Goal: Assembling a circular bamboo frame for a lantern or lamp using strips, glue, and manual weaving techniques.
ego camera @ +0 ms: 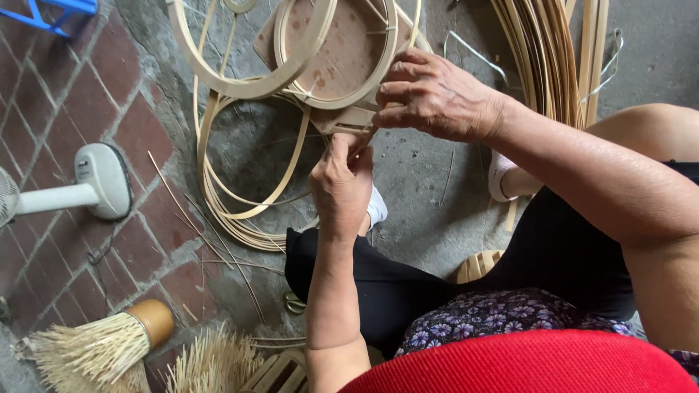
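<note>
A round bamboo sieve frame [342,51] with a brown board bottom is held up in front of me. My right hand [433,94] grips its near rim, fingers closed over the edge. My left hand [341,182] is just below, pinching a thin bamboo strip [362,138] at the rim, fingers closed. A second bamboo hoop [240,76] leans against the frame's left side.
Loose bamboo hoops and coiled strips [233,211] lie on the concrete floor. A bundle of long bamboo strips [542,58] stands at the upper right. A white fan base [102,182] sits on the brick paving, a straw brush [95,349] at lower left, a blue stool [62,11] top left.
</note>
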